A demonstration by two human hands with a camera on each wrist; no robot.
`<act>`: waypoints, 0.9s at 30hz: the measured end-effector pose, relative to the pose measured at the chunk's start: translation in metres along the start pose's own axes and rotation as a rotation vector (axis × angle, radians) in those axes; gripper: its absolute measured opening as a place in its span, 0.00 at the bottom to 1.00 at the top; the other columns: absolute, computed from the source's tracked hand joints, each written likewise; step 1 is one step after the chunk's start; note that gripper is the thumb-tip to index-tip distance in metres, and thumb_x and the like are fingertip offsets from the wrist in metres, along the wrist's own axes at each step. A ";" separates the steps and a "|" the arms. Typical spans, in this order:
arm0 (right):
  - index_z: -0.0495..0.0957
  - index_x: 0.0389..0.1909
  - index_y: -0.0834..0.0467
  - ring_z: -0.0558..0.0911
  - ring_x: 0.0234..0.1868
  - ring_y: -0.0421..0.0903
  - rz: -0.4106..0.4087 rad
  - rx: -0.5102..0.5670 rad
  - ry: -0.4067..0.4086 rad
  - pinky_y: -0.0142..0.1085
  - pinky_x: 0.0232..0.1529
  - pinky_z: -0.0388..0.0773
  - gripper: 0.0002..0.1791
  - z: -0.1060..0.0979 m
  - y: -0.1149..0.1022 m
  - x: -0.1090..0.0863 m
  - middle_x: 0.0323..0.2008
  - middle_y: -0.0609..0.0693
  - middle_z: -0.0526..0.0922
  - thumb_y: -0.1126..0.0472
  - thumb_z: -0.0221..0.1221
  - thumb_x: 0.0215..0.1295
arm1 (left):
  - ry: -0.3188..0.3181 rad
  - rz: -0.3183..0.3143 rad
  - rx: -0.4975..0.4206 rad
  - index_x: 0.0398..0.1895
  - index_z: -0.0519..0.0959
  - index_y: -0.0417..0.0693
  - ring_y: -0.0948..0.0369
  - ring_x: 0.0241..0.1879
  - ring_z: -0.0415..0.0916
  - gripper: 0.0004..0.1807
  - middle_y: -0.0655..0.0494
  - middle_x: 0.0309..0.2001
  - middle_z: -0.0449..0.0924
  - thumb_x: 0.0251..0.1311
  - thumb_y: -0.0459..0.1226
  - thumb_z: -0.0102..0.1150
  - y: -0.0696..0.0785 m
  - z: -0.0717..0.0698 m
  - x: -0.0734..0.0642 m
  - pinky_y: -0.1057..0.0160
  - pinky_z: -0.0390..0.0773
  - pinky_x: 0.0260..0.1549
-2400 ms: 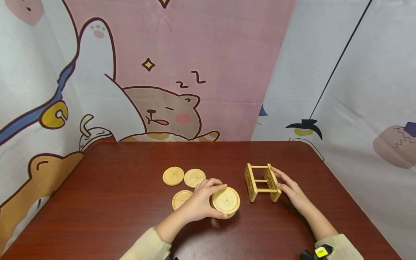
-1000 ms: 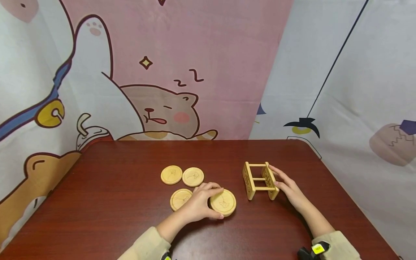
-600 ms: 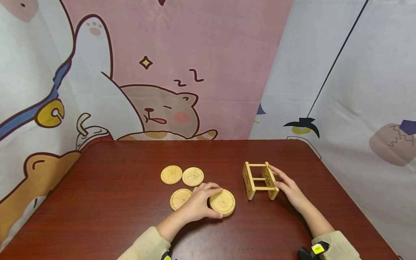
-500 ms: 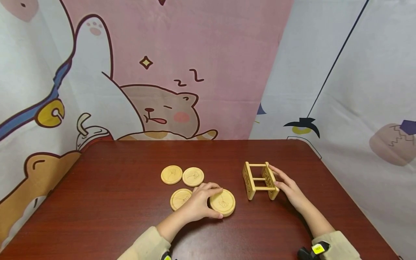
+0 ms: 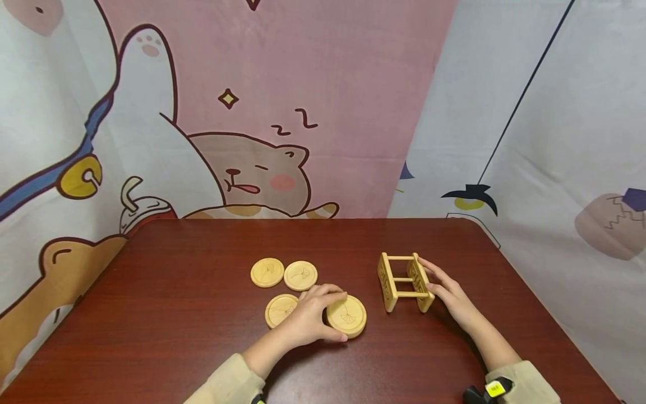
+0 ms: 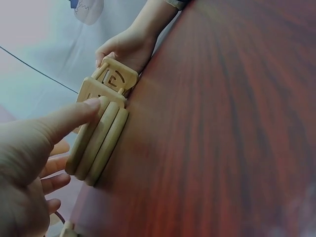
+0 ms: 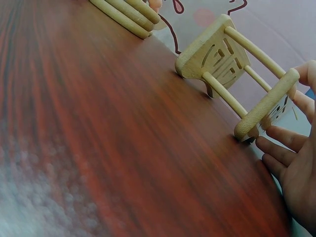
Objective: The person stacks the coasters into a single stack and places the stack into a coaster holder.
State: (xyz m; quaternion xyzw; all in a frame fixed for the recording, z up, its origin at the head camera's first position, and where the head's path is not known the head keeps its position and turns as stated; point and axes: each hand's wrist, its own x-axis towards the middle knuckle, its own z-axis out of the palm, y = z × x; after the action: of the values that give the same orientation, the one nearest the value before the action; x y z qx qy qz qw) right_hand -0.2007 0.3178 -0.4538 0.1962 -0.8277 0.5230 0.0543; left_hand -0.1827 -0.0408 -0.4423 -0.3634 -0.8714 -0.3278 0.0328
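In the head view, my left hand (image 5: 314, 317) spans a stack of round wooden coasters (image 5: 347, 317), thumb at the near edge and fingers at the far edge. A leaf is engraved on the top one. From the left wrist, three coasters (image 6: 101, 140) show in the stack, with the thumb on the top one's rim. My right hand (image 5: 451, 297) rests its extended fingers against the outer right side of a wooden coaster holder (image 5: 404, 280), which has two carved side panels joined by rods. No coasters sit between the panels (image 7: 217, 52).
Three more coasters lie flat left of the stack: one at the far left (image 5: 267, 272), one beside it (image 5: 300, 275), and one (image 5: 280, 310) partly hidden by my left hand. The dark red-brown table (image 5: 202, 348) meets a cartoon-printed cloth (image 5: 353, 112) behind.
Compared with the earliest frame, the stack sits slightly further left and its coasters line up more evenly. Since then both hands and the holder have stayed nearly still; the view shifts a little.
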 end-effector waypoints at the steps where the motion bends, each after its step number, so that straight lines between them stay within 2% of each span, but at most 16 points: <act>1: 0.57 0.73 0.56 0.67 0.60 0.37 0.000 -0.002 0.001 0.24 0.52 0.60 0.30 0.000 0.000 0.000 0.64 0.63 0.66 0.67 0.46 0.71 | 0.006 0.004 -0.002 0.61 0.75 0.43 0.59 0.55 0.65 0.44 0.57 0.58 0.71 0.36 0.49 0.78 0.000 -0.001 0.000 0.51 0.61 0.54; 9: 0.57 0.73 0.55 0.66 0.60 0.38 0.009 -0.016 0.001 0.25 0.52 0.61 0.30 0.000 0.000 -0.001 0.64 0.62 0.66 0.67 0.46 0.71 | 0.029 -0.038 -0.041 0.62 0.74 0.43 0.58 0.59 0.63 0.45 0.57 0.60 0.70 0.36 0.49 0.78 0.000 -0.012 -0.007 0.51 0.60 0.53; 18: 0.57 0.73 0.56 0.67 0.60 0.38 -0.006 -0.002 0.001 0.25 0.52 0.61 0.30 -0.001 0.000 0.001 0.63 0.63 0.67 0.67 0.46 0.71 | 0.085 -0.057 -0.097 0.61 0.74 0.41 0.55 0.60 0.63 0.43 0.51 0.60 0.70 0.37 0.45 0.79 -0.012 -0.027 -0.021 0.46 0.59 0.52; 27: 0.57 0.73 0.55 0.67 0.60 0.39 0.003 -0.003 -0.006 0.26 0.53 0.61 0.30 0.000 0.001 0.001 0.64 0.64 0.66 0.68 0.46 0.70 | 0.119 -0.092 -0.089 0.60 0.75 0.40 0.51 0.59 0.63 0.42 0.51 0.60 0.71 0.36 0.43 0.79 -0.024 -0.040 -0.033 0.43 0.56 0.54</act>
State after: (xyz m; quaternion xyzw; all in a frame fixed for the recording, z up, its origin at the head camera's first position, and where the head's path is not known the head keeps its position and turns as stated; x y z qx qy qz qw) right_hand -0.2017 0.3182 -0.4545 0.1964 -0.8290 0.5212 0.0511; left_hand -0.1815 -0.0977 -0.4340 -0.3039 -0.8683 -0.3883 0.0535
